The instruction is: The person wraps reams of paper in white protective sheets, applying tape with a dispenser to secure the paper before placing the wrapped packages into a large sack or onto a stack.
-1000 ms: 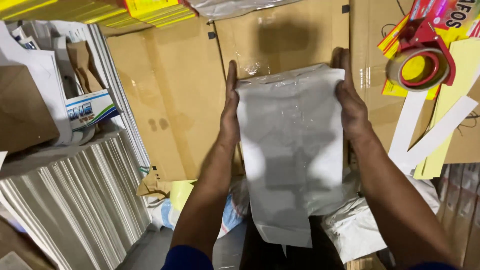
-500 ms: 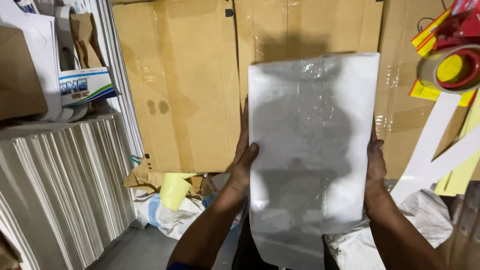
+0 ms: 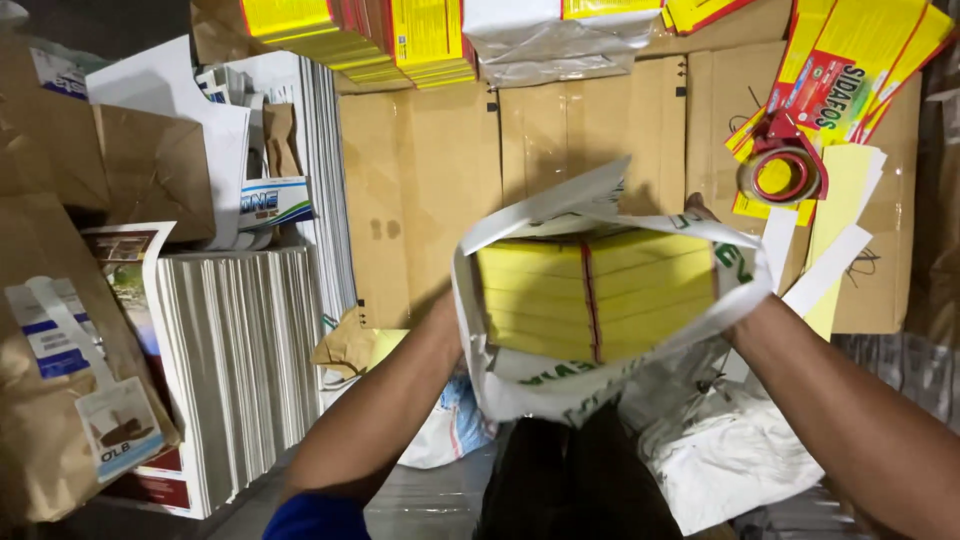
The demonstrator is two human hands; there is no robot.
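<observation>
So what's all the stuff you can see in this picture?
white plastic bag: one, white, centre, held open by both hands
yellow bundle: one stack, yellow with a red band, inside the bag
cardboard sheets: several, brown, behind the bag
tape roll: one, red holder, upper right
yellow packets: several, yellow and red, along the top
white paper stack: one, white, left
brown paper bags: a few, brown, far left
crumpled plastic bags: a few, white, lower right
left hand: one, at the bag's left edge, mostly hidden
right hand: one, at the bag's right edge, mostly hidden
</observation>
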